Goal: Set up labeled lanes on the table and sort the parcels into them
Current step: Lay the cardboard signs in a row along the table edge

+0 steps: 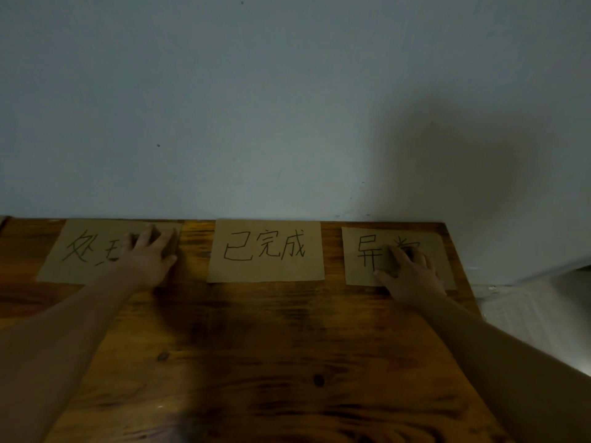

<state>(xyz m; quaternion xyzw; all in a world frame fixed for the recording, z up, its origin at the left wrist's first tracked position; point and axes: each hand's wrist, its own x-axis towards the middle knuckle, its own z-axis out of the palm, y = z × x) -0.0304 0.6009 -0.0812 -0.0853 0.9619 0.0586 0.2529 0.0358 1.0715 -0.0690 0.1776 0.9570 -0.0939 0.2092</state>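
Three brown paper labels with handwritten characters lie in a row along the far edge of the wooden table [262,362], against the wall. My left hand [148,260] rests flat with straight fingers on the right part of the left label [83,254], covering some of its writing. The middle label [265,251] lies untouched between my hands. My right hand [411,273] presses with spread fingers on the right label [364,251], hiding part of its second character. No parcels are in view.
A pale wall [287,107] rises directly behind the table. The table's right edge [463,282] runs diagonally, with a whitish floor or mat [524,314] beyond it. The scene is dim, with my shadow on the wall at right.
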